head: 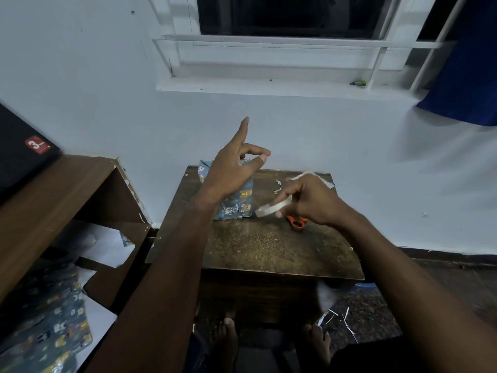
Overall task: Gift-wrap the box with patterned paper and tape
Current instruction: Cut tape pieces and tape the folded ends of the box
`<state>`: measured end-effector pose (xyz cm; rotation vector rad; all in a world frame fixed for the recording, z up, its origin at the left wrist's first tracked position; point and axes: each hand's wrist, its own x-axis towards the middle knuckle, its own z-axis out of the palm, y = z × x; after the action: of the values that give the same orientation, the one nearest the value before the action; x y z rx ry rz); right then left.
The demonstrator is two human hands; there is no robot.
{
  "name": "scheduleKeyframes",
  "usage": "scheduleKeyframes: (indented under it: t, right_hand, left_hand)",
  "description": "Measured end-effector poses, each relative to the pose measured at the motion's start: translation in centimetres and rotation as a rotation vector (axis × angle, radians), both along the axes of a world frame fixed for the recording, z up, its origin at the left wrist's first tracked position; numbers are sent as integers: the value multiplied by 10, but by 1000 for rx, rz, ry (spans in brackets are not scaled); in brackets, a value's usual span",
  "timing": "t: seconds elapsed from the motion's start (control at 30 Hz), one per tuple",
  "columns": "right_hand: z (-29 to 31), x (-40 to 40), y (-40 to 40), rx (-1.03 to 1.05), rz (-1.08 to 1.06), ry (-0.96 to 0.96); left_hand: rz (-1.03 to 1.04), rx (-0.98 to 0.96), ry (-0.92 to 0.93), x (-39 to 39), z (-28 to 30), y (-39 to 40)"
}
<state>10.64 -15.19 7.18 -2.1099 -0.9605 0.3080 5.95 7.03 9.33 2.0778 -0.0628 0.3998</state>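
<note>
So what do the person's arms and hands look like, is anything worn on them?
Both forearms are bare as far as the view shows: no sleeves, watch or bracelets. The left hand and right hand wear no gloves, and no rings show, though the image is slightly blurred.

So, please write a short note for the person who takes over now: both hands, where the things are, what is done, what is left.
Left hand: raised above the box, index finger straight, thumb and another finger pinched together; a strip of tape between them cannot be made out.
Right hand: grips the tape roll.
Wrapped box: stands on the small wooden table, its visible sides covered in patterned paper.
Scissors: on the table under the right hand.
Spare patterned paper: lower left.
Left: probably taping the remaining flaps.
</note>
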Motion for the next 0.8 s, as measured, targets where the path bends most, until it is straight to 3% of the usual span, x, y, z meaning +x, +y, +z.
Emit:
scheduleKeyframes:
  t: [0.13, 0.23, 0.33, 0.5, 0.8]
  right_hand:
    - [-17, -2, 11, -278, 79, 20]
    - [-16, -2, 14, -343, 74, 76]
    - [-5, -5, 19, -216, -4, 16]
    - [4, -6, 42, 261, -222, -207]
    - [-9, -16, 97, 232, -110, -534]
  left_hand:
    - [3, 23, -5, 4, -4, -1]
    - [-9, -10, -37, 4, -2, 1]
    - [8, -81, -91, 4, 0, 3]
    - [17, -266, -96, 5, 6, 6]
    - [27, -584, -126, 6, 8, 15]
